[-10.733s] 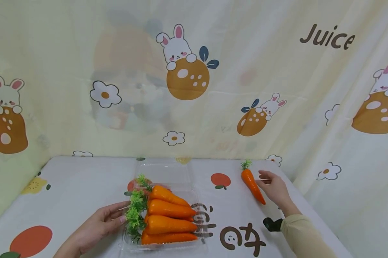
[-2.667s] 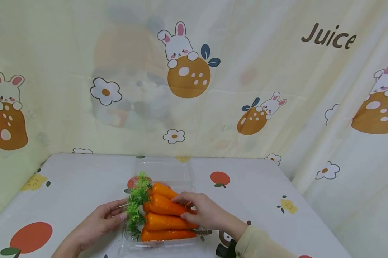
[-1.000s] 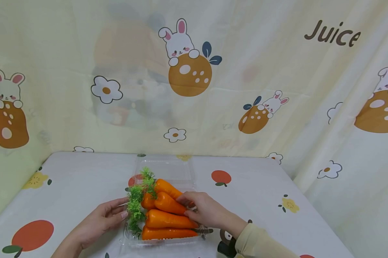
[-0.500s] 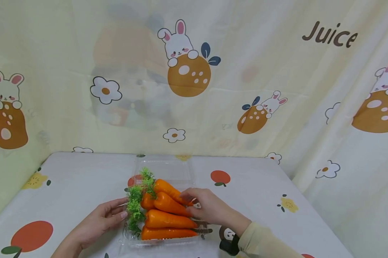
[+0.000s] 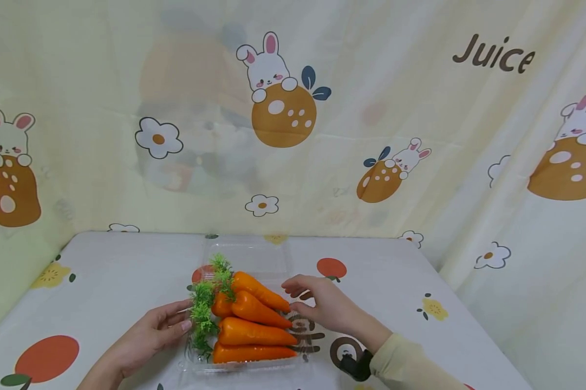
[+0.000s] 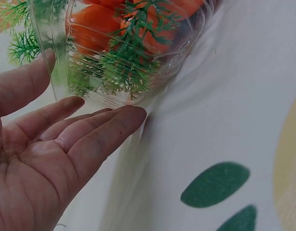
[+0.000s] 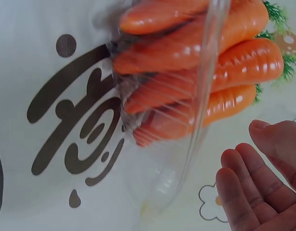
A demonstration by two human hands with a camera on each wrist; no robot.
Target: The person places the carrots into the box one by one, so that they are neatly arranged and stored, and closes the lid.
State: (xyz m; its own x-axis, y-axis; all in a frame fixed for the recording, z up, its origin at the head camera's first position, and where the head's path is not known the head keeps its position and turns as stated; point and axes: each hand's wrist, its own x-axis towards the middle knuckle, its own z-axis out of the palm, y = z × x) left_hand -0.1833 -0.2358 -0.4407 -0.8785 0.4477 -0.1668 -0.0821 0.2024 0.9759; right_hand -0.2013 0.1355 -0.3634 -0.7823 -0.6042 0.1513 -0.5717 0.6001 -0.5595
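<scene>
Orange carrots [image 5: 256, 331] with green leafy tops [image 5: 203, 309] lie side by side in a clear plastic clamshell box [image 5: 244, 368]. Their tops point left and the tips right. My left hand [image 5: 151, 336] rests at the box's left side; in the left wrist view its straight fingers [image 6: 109, 132] reach along the outer wall under the rim and the thumb is at the rim. Just off the box's right side, my right hand [image 5: 322, 303] holds nothing, its fingers loosely bent. The right wrist view shows those fingers [image 7: 234, 192] apart from the carrots [image 7: 239, 60].
The box's transparent lid [image 5: 246, 257] lies folded back behind it. A white printed cloth [image 5: 127, 271] covers the table, and a patterned curtain [image 5: 200, 162] hangs along the back and sides. A black wrist strap [image 5: 358, 365] is at my right sleeve.
Earlier a single carrot lay at the right; it now lies with the others in the box. My right hand has let go of the carrots and drawn back right. The left hand has stayed.
</scene>
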